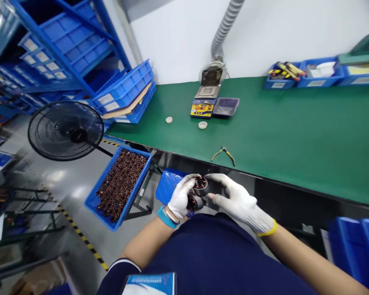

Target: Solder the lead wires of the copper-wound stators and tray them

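My left hand (182, 196), in a white knit glove, is closed around a dark ring-shaped motor stator (200, 185) with copper windings showing inside. A second stator (194, 203) sits just below it, against the same hand; how it is held is hidden. My right hand (233, 198), gloved too, is at the right of the stators with thumb and forefinger apart. Its fingertips come close to the upper stator; whether they touch it I cannot tell. Beyond the hands, yellow-handled pliers (224, 155) lie spread on the green bench.
A blue tray (90, 203) full of small copper-wound parts stands at the left, beside a black fan (66, 131). On the green bench (295, 135) are a soldering pot (202, 108), a grey dish (226, 107), two small white dishes (202, 125) and blue bins (279, 85).
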`<state>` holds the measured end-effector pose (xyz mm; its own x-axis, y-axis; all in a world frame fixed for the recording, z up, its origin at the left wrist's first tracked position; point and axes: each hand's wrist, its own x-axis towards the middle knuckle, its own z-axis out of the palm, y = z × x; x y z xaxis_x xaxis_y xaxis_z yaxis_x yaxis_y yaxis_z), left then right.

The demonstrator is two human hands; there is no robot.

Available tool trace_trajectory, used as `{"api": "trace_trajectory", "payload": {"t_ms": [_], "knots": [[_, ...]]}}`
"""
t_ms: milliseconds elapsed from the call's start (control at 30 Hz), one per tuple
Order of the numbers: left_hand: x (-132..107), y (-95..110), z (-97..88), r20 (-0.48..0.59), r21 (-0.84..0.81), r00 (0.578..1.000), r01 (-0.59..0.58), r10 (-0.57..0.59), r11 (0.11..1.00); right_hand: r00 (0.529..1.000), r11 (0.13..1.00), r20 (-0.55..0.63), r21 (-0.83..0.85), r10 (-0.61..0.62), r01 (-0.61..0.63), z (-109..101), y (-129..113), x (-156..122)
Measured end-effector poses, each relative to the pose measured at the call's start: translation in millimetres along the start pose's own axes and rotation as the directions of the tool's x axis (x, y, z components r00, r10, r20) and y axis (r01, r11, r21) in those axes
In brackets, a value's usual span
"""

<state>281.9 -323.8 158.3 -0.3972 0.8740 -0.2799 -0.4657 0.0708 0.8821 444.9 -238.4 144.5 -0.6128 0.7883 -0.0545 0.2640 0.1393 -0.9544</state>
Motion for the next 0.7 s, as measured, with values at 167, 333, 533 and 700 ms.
{"api": "trace_trajectory", "payload": {"t_ms": [167,333,533,700], "knots": [[40,2,13.7,-0.022,0.03,0.999,-0.025,0.025,0.999,0.997,0.993,-0.071,0.118,0.028,-0.019,3,9,40],[94,-1,44.1,-0.136,0.111,0.979,-0.137,0.152,0.984,0.997,0.974,-0.052,0.223,0.05,-0.038,-5,31,98],[158,-3,72.5,-0.211,0.282,0.965,-0.092,0.155,0.955,0.986,0.909,0.136,0.392,0.093,-0.14,-34,58,177],[210,-33,57.9,-0.467,0.341,0.879,0.083,0.093,0.936,0.944,0.842,0.278,0.452,0.179,-0.293,-64,75,216]]}}
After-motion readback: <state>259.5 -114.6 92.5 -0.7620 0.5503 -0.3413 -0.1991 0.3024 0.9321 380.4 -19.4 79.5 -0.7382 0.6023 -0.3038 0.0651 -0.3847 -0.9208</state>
